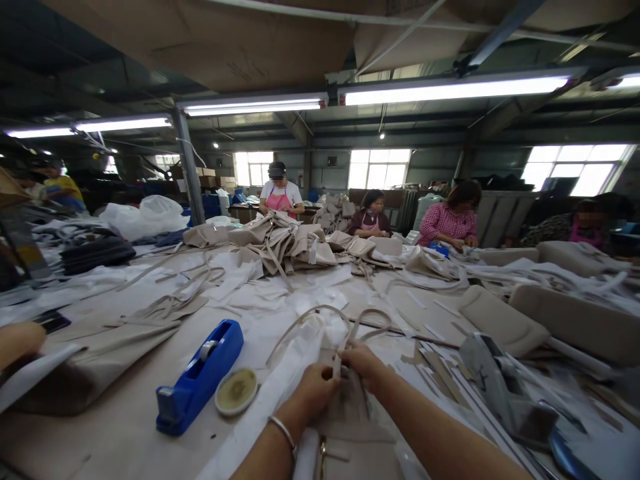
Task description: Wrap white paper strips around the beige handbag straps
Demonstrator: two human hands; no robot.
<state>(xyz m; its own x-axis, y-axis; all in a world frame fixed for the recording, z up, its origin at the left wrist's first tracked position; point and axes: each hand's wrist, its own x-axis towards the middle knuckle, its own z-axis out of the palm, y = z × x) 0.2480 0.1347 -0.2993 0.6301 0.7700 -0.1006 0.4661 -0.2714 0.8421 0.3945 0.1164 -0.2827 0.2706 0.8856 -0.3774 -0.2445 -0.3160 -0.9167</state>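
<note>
A beige handbag [350, 427] lies on the table right in front of me, wrapped partly in white paper [295, 360]. My left hand [313, 390], with a bracelet at the wrist, is closed on the bag's top edge. My right hand [363, 363] pinches the base of the bag's beige handle straps [350, 320], which loop up and away from me. Both hands sit close together, almost touching.
A blue tape dispenser [200, 377] and a round tape roll [236, 391] lie to my left. Piles of beige bags [280, 243] cover the table. Several people work at the far side [453, 217]. Another person's hand [17, 340] shows at far left.
</note>
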